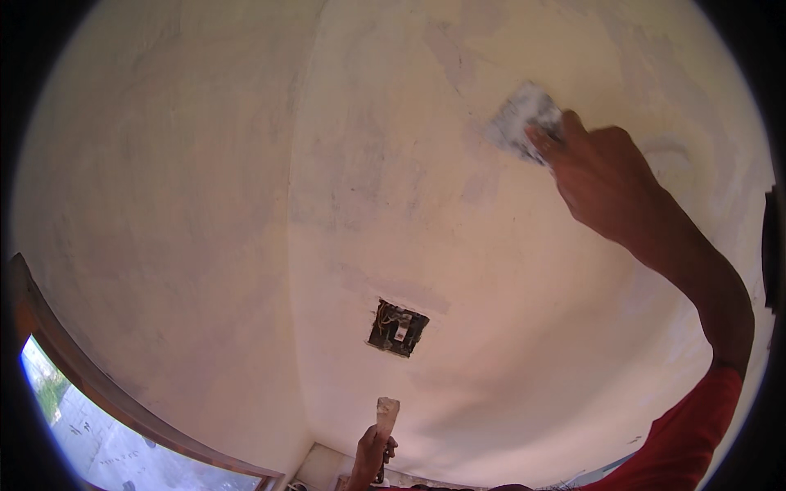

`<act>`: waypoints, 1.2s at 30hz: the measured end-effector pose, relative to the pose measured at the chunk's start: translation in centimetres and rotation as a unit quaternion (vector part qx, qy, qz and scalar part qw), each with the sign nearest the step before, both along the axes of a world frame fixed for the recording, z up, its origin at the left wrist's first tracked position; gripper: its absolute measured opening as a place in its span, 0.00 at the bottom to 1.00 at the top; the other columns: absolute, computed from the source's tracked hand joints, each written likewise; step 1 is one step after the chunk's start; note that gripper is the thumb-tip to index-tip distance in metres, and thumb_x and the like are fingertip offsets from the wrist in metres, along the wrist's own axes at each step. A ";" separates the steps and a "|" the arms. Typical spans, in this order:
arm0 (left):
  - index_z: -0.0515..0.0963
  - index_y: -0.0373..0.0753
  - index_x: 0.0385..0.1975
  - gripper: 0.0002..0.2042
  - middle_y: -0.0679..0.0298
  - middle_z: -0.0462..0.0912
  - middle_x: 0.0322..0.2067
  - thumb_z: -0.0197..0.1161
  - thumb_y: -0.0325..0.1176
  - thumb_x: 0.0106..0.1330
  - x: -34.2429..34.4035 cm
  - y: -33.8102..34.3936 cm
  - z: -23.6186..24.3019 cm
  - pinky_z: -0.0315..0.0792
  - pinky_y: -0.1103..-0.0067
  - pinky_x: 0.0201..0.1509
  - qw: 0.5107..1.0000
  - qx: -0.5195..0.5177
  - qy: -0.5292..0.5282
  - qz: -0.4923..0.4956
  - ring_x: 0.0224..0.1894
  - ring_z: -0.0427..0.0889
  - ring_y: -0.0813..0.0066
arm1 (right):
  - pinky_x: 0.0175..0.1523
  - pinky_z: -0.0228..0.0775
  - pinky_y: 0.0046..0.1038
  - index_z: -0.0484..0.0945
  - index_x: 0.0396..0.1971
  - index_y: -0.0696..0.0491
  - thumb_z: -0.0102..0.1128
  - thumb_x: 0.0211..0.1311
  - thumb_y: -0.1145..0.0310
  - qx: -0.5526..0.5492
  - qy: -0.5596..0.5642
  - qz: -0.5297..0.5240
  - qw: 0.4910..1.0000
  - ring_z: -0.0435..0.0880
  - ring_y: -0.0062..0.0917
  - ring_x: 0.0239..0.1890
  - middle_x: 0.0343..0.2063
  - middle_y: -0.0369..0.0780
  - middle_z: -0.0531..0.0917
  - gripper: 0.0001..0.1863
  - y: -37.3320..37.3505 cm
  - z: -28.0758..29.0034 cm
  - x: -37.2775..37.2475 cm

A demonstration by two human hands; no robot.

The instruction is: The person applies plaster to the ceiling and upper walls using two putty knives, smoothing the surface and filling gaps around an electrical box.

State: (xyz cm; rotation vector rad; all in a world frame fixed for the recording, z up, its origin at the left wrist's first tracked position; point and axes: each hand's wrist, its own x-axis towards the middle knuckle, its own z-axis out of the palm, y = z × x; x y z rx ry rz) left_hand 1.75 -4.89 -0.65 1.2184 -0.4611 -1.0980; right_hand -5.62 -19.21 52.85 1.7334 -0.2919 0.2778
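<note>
My right hand [602, 176] is raised at the upper right, closed around a wide putty knife [519, 116]. Its blade is smeared with white filler and lies against or very near the cream wall [458, 237]. Patchy pinkish and grey marks surround the blade on the wall. Low in the view, my left hand [372, 452] grips a second, narrower putty knife [387, 414], its blade pointing up and coated with pale filler. The left hand is apart from the wall's upper area, and its palm side is partly hidden.
An open square electrical box [399, 329] with loose wires is set in the wall above my left hand. A wall corner runs vertically left of it. At the lower left is a brown-framed window [106, 409]. A dark object [770, 250] stands at the right rim.
</note>
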 end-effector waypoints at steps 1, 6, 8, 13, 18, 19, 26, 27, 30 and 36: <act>0.72 0.35 0.34 0.16 0.63 0.79 0.25 0.52 0.44 0.74 0.0 0.2 -0.1 0.68 0.83 0.23 1.000 0.004 0.003 0.006 0.22 0.76 0.82 | 0.32 0.75 0.35 0.81 0.47 0.55 0.59 0.59 0.70 0.017 -0.002 -0.054 0.998 0.83 0.31 0.29 0.30 0.44 0.81 0.16 0.6 0.1 -0.7; 0.72 0.35 0.32 0.16 0.64 0.78 0.24 0.53 0.44 0.71 0.4 0.4 0.3 0.68 0.82 0.24 1.000 0.017 -0.003 0.013 0.22 0.75 0.80 | 0.38 0.75 0.35 0.79 0.53 0.50 0.60 0.61 0.68 -0.022 -0.047 0.072 0.996 0.83 0.32 0.28 0.33 0.44 0.81 0.19 0.2 4.1 0.1; 0.72 0.35 0.31 0.16 0.64 0.78 0.24 0.53 0.44 0.71 0.3 0.7 0.9 0.68 0.82 0.24 1.000 0.010 -0.011 0.018 0.22 0.75 0.80 | 0.40 0.74 0.33 0.75 0.61 0.45 0.58 0.64 0.71 -0.004 -0.023 0.106 0.994 0.82 0.32 0.30 0.49 0.46 0.78 0.24 -1.1 6.5 2.4; 0.72 0.35 0.33 0.16 0.64 0.78 0.24 0.52 0.44 0.73 0.0 0.9 0.3 0.67 0.82 0.23 1.000 0.002 -0.004 0.021 0.22 0.75 0.81 | 0.40 0.75 0.37 0.80 0.53 0.50 0.54 0.59 0.78 0.015 0.042 0.052 0.998 0.82 0.42 0.37 0.41 0.51 0.78 0.21 0.6 10.6 6.3; 0.72 0.35 0.34 0.16 0.64 0.79 0.25 0.50 0.44 0.74 -0.3 0.7 -0.6 0.67 0.84 0.22 1.000 -0.005 0.009 0.009 0.21 0.74 0.83 | 0.42 0.76 0.37 0.80 0.52 0.52 0.53 0.60 0.77 0.027 0.051 -0.036 0.998 0.83 0.39 0.37 0.44 0.52 0.77 0.20 2.2 8.8 6.6; 0.72 0.35 0.34 0.16 0.64 0.79 0.24 0.50 0.44 0.74 -0.2 0.7 -0.1 0.67 0.84 0.21 1.000 0.002 -0.004 -0.005 0.21 0.74 0.83 | 0.42 0.76 0.37 0.80 0.52 0.52 0.53 0.60 0.77 0.033 0.046 -0.043 0.997 0.83 0.39 0.37 0.44 0.52 0.77 0.20 1.8 8.2 5.4; 0.73 0.35 0.32 0.16 0.64 0.78 0.24 0.53 0.44 0.72 -0.1 1.4 0.3 0.68 0.82 0.22 1.000 0.018 -0.007 0.014 0.21 0.75 0.81 | 0.36 0.75 0.33 0.73 0.62 0.44 0.56 0.65 0.75 -0.004 -0.058 -0.019 0.998 0.81 0.33 0.30 0.40 0.42 0.75 0.25 -1.9 5.2 -4.8; 0.73 0.36 0.32 0.15 0.64 0.78 0.24 0.53 0.43 0.72 0.0 1.4 0.2 0.68 0.82 0.22 1.000 0.021 0.002 0.022 0.21 0.75 0.81 | 0.34 0.75 0.32 0.71 0.64 0.43 0.56 0.64 0.76 0.026 -0.086 -0.002 0.996 0.80 0.33 0.29 0.38 0.42 0.74 0.27 -2.1 4.7 -6.0; 0.71 0.36 0.36 0.15 0.63 0.78 0.26 0.50 0.44 0.73 0.4 1.8 0.3 0.67 0.83 0.21 0.999 0.029 -0.012 0.016 0.22 0.74 0.82 | 0.32 0.76 0.31 0.70 0.65 0.39 0.57 0.66 0.70 0.089 -0.121 0.003 0.989 0.81 0.31 0.28 0.40 0.43 0.76 0.26 -1.2 0.9 -6.0; 0.71 0.36 0.36 0.15 0.64 0.78 0.26 0.50 0.43 0.74 0.0 0.9 0.6 0.67 0.83 0.21 0.999 0.002 -0.031 -0.033 0.22 0.75 0.82 | 0.28 0.72 0.29 0.65 0.68 0.32 0.58 0.64 0.70 0.041 -0.083 0.104 0.990 0.78 0.24 0.34 0.42 0.40 0.73 0.32 -6.7 -1.3 -4.9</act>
